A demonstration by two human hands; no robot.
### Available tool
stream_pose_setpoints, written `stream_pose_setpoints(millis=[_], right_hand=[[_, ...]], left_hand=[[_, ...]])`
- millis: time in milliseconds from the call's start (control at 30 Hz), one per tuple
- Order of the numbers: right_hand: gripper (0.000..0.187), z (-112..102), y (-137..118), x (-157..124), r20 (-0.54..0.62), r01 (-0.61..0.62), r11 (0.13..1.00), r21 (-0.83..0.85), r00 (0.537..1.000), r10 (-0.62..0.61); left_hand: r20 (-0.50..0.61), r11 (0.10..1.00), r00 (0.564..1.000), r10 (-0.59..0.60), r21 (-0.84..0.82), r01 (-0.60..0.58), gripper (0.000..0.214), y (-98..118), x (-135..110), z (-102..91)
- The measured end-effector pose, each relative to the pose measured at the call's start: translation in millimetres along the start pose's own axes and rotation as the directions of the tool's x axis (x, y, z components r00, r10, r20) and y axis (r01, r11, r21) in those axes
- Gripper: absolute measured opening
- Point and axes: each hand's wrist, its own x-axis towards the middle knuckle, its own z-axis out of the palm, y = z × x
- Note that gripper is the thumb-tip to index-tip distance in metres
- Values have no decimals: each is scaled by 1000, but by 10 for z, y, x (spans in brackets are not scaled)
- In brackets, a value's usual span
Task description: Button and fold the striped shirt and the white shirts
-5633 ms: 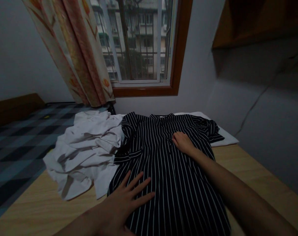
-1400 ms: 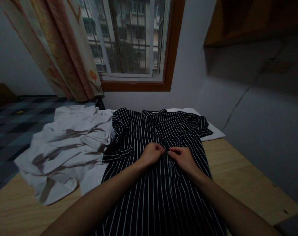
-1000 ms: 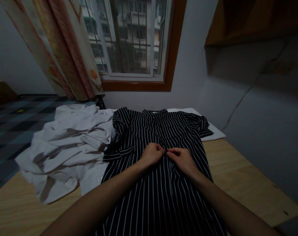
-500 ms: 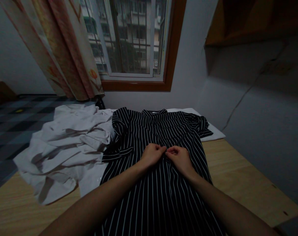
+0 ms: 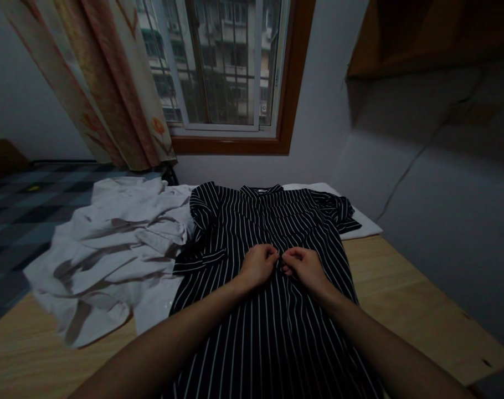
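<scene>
A black shirt with white stripes [image 5: 252,332] lies front up, its collar [image 5: 261,190] at the far end and its sleeves out to the sides. Over the middle of its front, my left hand [image 5: 258,265] pinches the cloth with thumb and fingers. Just to the right, my right hand [image 5: 304,265] is also pinched on the shirt front, its fingers curled. Only a small gap parts the fingertips of the two hands. Any button between them is too small and dark to make out.
A crumpled white cloth [image 5: 111,260] lies left of the shirt on the wooden table [image 5: 410,293]. White material [image 5: 362,224] shows beneath the right sleeve. A checked bed [image 5: 36,205] stands at left, a window [image 5: 222,66] behind, and a wooden shelf [image 5: 401,61] hangs upper right.
The fingertips of my two hands have come slightly apart at the shirt front. The shirt and the white cloth lie as before.
</scene>
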Motion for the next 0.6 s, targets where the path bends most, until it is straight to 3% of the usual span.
stream_pose_setpoints(millis=[167,333,400,467,533,600], right_hand=[[11,-73,-37,25,142,-121,988,95,984,107],[16,-128,-46,8,84,-58,997,47,995,54],[21,-251,-148,86,34,66,996,-53,997,-64],[26,-475,-325,270,-37,243,937,-250,965,-260],[33,-778,-527,559,-100,350,781,-517,882,-461],[46,-1097,-677,910,-113,324,599,-732,810,-576]], left_hand=[[-21,959,983,183,223,-174,15,31,-72,-18],[-17,896,969,245,386,-220,12,15,-72,-148],[-65,868,964,260,452,-203,19,31,-18,-385],[-157,814,952,261,566,-130,30,53,71,-758],[-281,729,928,246,685,14,43,35,189,-1204],[-405,649,890,209,738,184,58,-66,320,-1617]])
